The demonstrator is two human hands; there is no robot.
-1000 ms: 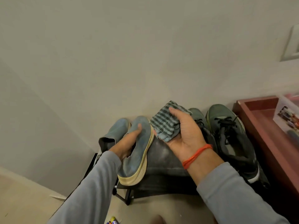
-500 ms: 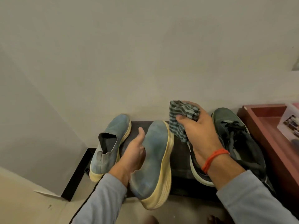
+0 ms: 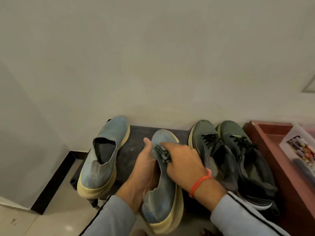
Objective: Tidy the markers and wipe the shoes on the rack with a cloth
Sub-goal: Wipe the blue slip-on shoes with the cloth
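Midway, seemingly — left hand (image 3: 144,169) grips the blue slip-on shoe (image 3: 162,189); right hand (image 3: 183,160) fingers clutch the checked cloth (image 3: 162,153) against it — the green sneakers (image 3: 230,150) likely remain.

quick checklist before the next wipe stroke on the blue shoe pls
1. Left hand grips the blue slip-on shoe by its side: ok.
2. Cloth in the right hand touches the shoe's upper: ok.
3. Shoe fully seated on the black rack: not ok, its heel overhangs the front edge.
4. Room beside it: ok, the second blue shoe and the green sneakers stand apart.
5. Cloth clean enough: cannot tell, mostly hidden under the fingers.
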